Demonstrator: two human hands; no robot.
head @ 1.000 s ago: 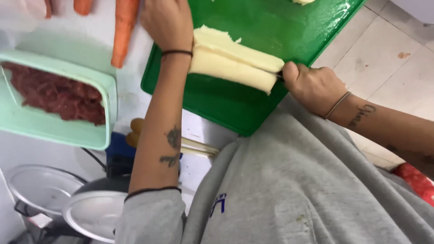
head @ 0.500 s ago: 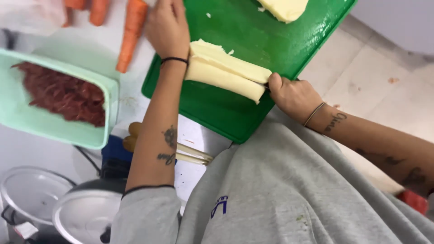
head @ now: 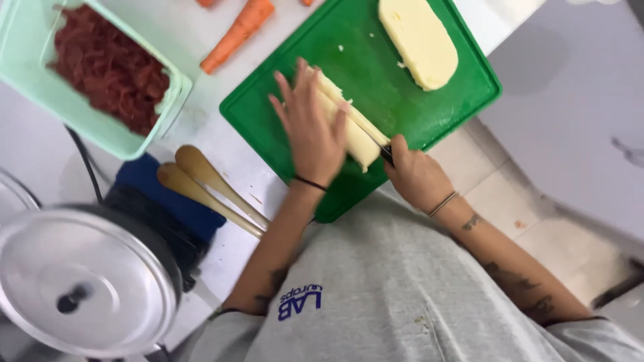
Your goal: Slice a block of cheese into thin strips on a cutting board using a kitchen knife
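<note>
A green cutting board [head: 402, 114] lies on the white counter. On it my left hand [head: 310, 134] presses flat, fingers spread, on a pale yellow block of cheese [head: 355, 137] that is split lengthwise. My right hand [head: 416, 175] grips a dark knife handle [head: 387, 155] at the block's near end, the blade running into the cut and mostly hidden. A second, rounded slab of cheese [head: 417, 41] rests at the board's far end.
A mint-green tub [head: 176, 90] of shredded red meat stands at the left. Carrots [head: 236, 35] lie beyond the board. Two wooden spoon handles [head: 201, 181] rest on a blue cloth [head: 151, 184]. A metal pot lid [head: 74, 281] sits at lower left. Tiled floor shows at right.
The view has swung, so the board and tub now sit lower and more to the right. My left hand has shifted from the block's end onto its top.
</note>
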